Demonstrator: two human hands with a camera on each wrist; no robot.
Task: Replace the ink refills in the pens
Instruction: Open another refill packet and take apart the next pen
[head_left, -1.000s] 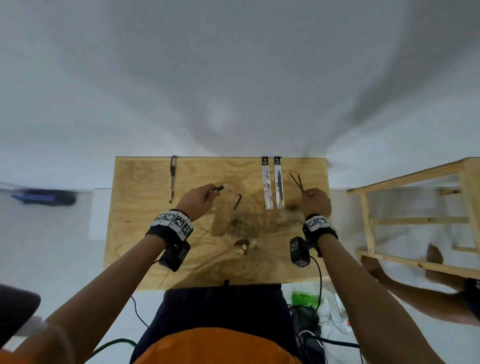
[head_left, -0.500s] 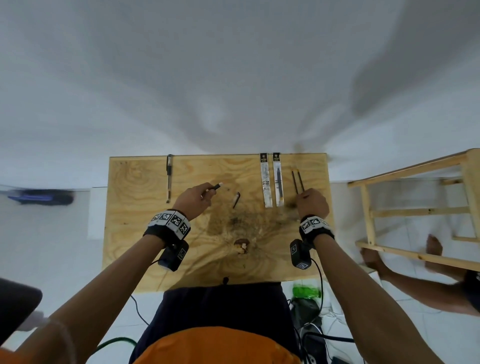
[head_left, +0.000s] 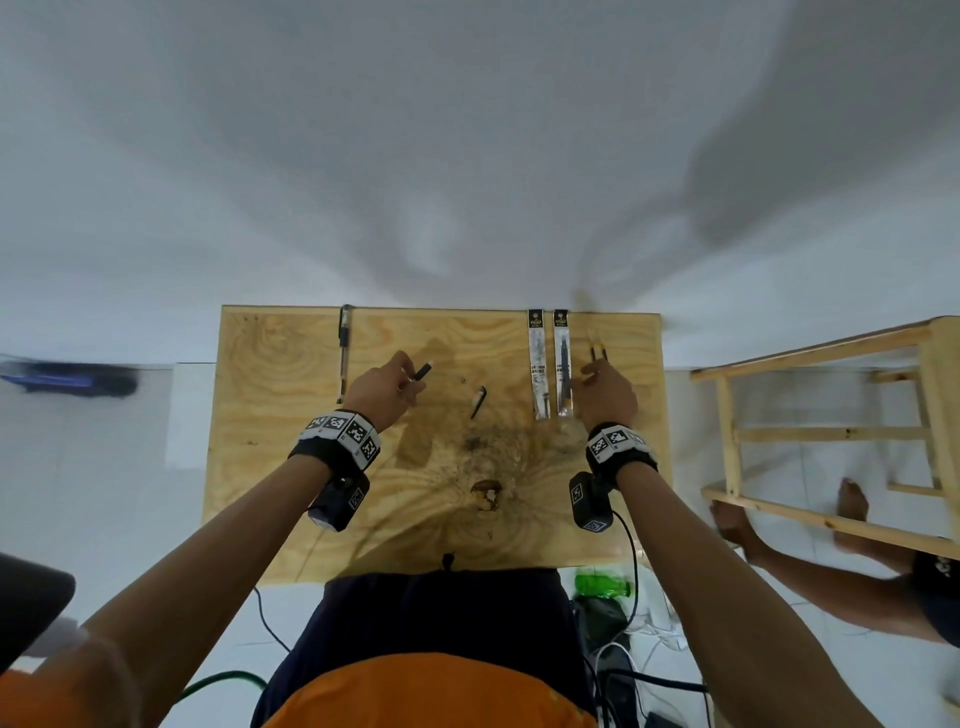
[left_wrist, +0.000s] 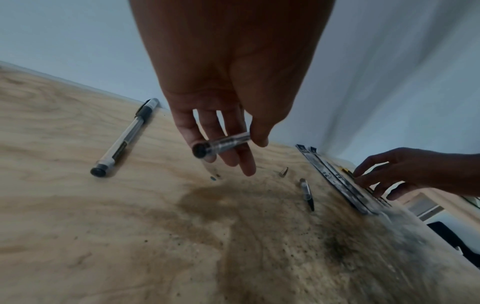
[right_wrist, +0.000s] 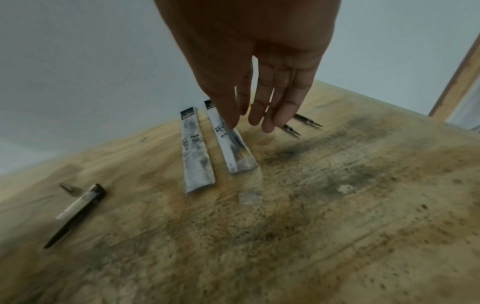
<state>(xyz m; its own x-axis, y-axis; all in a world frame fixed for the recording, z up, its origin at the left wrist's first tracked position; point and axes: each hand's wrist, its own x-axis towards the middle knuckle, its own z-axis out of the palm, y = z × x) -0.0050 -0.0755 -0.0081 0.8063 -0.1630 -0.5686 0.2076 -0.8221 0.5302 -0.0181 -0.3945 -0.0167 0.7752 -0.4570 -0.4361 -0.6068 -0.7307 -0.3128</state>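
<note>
On the pale plywood tabletop (head_left: 311, 493) with its dark ink-stained middle, the left hand (head_left: 382, 387) holds a short clear pen barrel with a dark end (left_wrist: 221, 145) above the board, pinched between the thumb and the curled fingers (left_wrist: 235, 156); its grip and place match the view of half a second ago. The right hand (head_left: 608, 392) hovers with its fingers (right_wrist: 270, 107) straight, close together and pointing down over two thin dark loose ink refills (right_wrist: 301, 123) that lie side by side on the board near its right edge. Whether the fingertips touch them I cannot tell. A second ago those two refills stood crossed and raised at that hand's fingertips; half a second ago they were already parallel, and now they lie flat on the wood while the hand has opened over them.

Just left of the right hand lie two long silvery refill packets with black tops (right_wrist: 197, 152), parallel and close together. Between the hands rests a small black pen cap with a clip (right_wrist: 75, 214), and near it a tiny metal pen tip (left_wrist: 283, 171). A whole capped clear pen (left_wrist: 124, 137) lies by the far left edge, unmoved. A pale wooden frame stool (head_left: 831, 431) stands right of the table.
</note>
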